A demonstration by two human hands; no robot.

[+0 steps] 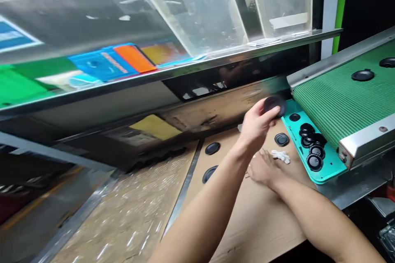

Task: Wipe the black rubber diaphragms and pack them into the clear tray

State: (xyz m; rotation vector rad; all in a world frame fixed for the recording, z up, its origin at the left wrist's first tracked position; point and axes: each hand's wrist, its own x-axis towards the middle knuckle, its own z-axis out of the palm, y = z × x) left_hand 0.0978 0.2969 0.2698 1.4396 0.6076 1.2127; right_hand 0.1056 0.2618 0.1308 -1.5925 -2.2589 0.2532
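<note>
"Which hand had the piece?"

"The left hand (255, 126). Its fingers were curled tightly around a black rubber disc (274, 106), held up in the air just left of the teal tray (332, 166)."

"And the right hand (263, 168)?"

"Open, palm down on the cardboard sheet (247, 230), holding nothing, with a crumpled white cloth (280, 156) just beyond its fingertips."

"What lay around them?"

"Ahead of the right hand sat one black disc (282, 139). Further right, a cluster of black discs (312, 144) lay on the tray, and more lay on the green mesh conveyor belt (339, 102) past it."

"Any room to move?"

"Plenty left of the hands, across the cardboard and past two discs (212, 148) to a metal strip (184, 189). To the right, the tray's edge and the belt's steel side rail (367, 139) closed things in."
</note>
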